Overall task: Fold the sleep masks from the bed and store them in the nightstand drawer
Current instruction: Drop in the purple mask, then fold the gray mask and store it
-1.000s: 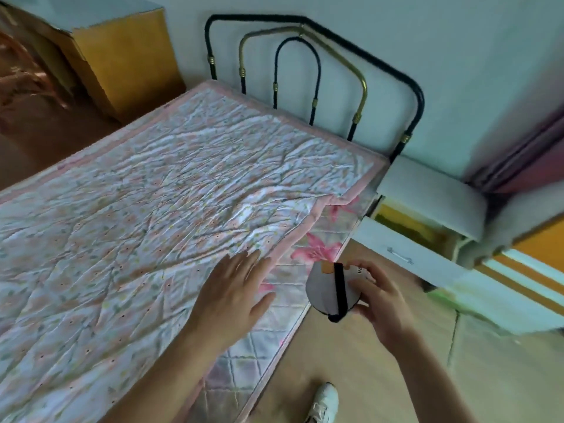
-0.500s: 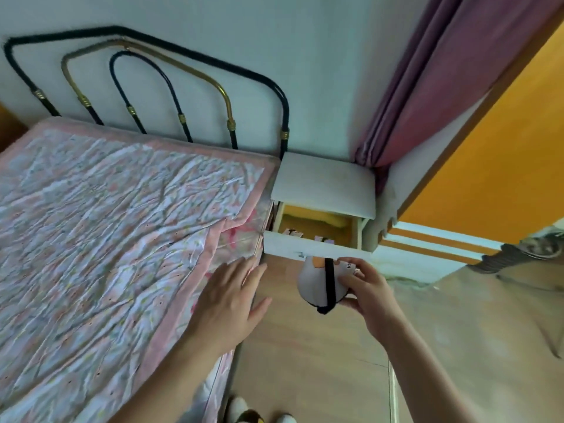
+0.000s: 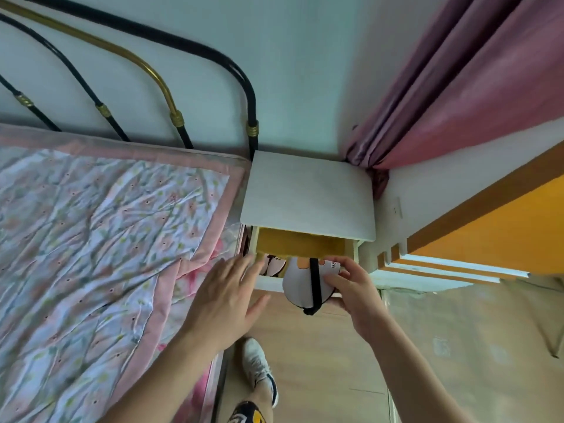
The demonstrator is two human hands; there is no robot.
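The right hand (image 3: 355, 288) pinches a folded white sleep mask (image 3: 300, 283) by its side, black strap wrapped round the middle, and holds it over the front lip of the open nightstand drawer (image 3: 302, 244), half over the cavity and half over the floor. The left hand (image 3: 227, 296) is spread flat and holds nothing, hovering just beside the drawer's left corner above the edge of the floral quilt (image 3: 100, 239). The main risk, as I judge it, is a release too far forward: the mask would tip off the drawer front onto the wooden floor (image 3: 320, 361), and the fold could spring open if the strap slips. Another folded mask (image 3: 274, 265) already lies at the drawer's left, so free room is to the right and back. The nightstand top (image 3: 308, 196) overhangs the rear, leaving a shallow opening to enter.
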